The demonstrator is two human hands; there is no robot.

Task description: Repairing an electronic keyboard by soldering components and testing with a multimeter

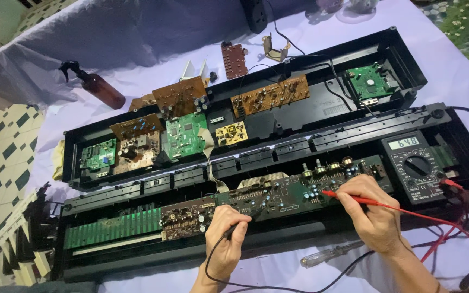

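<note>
We see left hand (225, 234) fingers pinched on black probe (233, 228) — tip on long circuit board (278, 193) | right hand (372, 209) fingers closed around red probe (348, 197), tip touching same board | board lies in open black casing (137, 255) | multimeter (414, 166) just right of right hand — 2 leads trail off.

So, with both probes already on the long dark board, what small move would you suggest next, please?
Probably hold both probes steady and glance at the multimeter: the right hand has the red probe on the dark circuit board, the left hand the black probe, and the display is lit.
</note>
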